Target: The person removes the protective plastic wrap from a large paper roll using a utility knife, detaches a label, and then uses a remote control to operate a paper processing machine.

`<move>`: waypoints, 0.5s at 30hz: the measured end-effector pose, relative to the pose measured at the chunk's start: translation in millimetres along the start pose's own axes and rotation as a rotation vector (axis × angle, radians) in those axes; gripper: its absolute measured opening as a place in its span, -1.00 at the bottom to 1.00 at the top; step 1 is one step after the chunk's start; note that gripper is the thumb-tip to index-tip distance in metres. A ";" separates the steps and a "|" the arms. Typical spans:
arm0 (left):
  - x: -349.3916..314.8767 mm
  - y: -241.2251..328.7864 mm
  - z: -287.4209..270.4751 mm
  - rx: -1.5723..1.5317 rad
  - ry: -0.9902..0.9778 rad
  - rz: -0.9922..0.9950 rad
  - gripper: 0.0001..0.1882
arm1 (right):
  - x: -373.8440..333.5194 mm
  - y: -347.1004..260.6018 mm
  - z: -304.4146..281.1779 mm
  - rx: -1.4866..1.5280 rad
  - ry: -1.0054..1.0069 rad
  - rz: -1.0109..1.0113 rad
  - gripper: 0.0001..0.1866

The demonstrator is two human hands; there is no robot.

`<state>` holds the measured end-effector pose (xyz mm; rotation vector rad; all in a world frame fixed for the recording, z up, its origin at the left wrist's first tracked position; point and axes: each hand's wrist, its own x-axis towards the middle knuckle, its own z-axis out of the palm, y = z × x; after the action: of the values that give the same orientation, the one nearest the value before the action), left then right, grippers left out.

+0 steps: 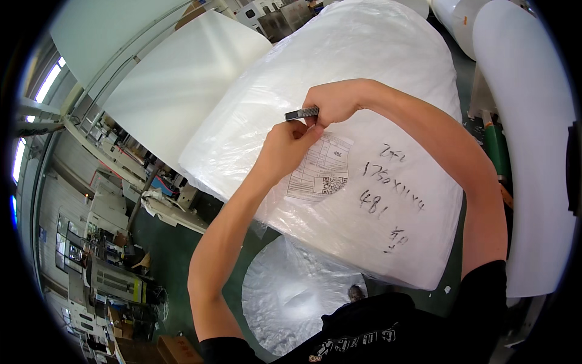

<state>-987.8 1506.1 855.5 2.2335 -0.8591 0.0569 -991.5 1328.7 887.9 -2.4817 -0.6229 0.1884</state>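
Note:
A large roll (pixel 388 79) wrapped in clear plastic film lies in front of me, with black handwriting on its white surface. On it sits a white printed label (pixel 321 161) with a square code. My left hand (pixel 282 148) is closed, thumb and fingers pinched at the label's upper edge. Whether film or label is between them I cannot tell. Touching it from the upper right, my right hand (pixel 336 102) is closed round a short dark tool with a checkered grip (pixel 302 113), which points left. The hand hides the tool's other end.
Another white roll (pixel 188 67) lies to the left, and a tall white roll (pixel 524 145) stands at the right. Below the wrapped roll is a round, film-covered roll end (pixel 291 297). Machinery and cardboard boxes (pixel 176 350) line the left side of the green floor (pixel 167 261).

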 end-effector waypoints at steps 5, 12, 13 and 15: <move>0.0 -10.0 3.6 -0.001 0.058 0.003 -0.80 | 0.9 0.3 -8.9 0.210 -0.056 -0.009 -0.78; -31.0 24.4 16.6 0.527 0.256 0.358 -0.89 | 19.8 -19.3 -20.8 -0.009 -0.387 0.190 -0.87; -31.7 21.2 15.4 0.508 0.259 0.356 -0.88 | 16.7 -22.2 -23.5 -0.006 -0.392 0.179 -0.90; -31.1 16.7 14.5 0.446 0.255 0.303 -0.86 | 12.5 -25.1 -27.0 -0.063 -0.378 0.134 -0.91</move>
<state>-1024.9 1505.7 846.5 2.4016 -1.1154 0.7231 -983.3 1339.7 924.3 -2.5690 -0.6198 0.7113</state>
